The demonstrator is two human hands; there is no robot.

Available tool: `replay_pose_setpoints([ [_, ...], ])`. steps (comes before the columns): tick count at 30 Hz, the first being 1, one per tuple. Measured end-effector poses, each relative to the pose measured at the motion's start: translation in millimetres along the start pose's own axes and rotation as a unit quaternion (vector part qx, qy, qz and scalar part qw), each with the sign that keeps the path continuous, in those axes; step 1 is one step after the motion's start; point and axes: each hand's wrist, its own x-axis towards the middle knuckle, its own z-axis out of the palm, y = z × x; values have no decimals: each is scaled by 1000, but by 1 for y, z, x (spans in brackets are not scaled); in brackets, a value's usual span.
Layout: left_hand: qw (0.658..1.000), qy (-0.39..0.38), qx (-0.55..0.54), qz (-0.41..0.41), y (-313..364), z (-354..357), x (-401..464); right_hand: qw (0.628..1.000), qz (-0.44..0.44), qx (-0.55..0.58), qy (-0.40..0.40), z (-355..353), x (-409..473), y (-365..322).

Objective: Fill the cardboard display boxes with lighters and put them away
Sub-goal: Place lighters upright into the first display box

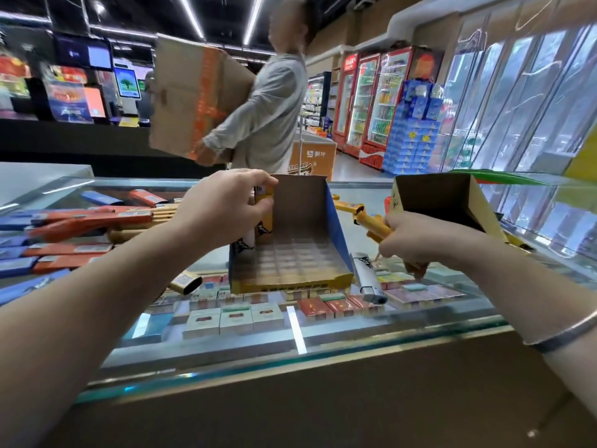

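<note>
Because the open blue-and-yellow cardboard display box (290, 253) stands loose on the glass counter top (323, 334), a hard push from the left hand (226, 205) could slide or tip it, spilling the few lighters standing in its far left corner. That hand pinches a yellow lighter (263, 197) by its top, thumb and fingers curled round it, just inside the box's far left wall. A second, empty brown cardboard box (452, 202) sits to the right, close enough to be knocked (a passer-by carries a big carton beyond). The right hand (426, 244) is curled round several yellow lighters (378, 227); a slack grip would drop them. One white lighter (366, 279) lies loose just right of the display box, apart from both hands.
</note>
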Motion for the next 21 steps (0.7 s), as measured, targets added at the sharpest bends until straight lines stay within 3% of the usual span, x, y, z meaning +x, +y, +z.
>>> replay_pose_setpoints([
  [4,1000,-6,1,-4,-1,0,0,996,-21,60,-59,2,-6,-8],
  [7,1000,-11,2,-3,0,-2,1,995,-32,41,-89,3,-9,-12],
  [12,999,-42,-10,-21,3,-8,3,998,-38,13,-51,1,-5,-12],
  [21,994,-84,-19,-68,-4,-12,8,995,-36,88,-5,5,9,-8],
])
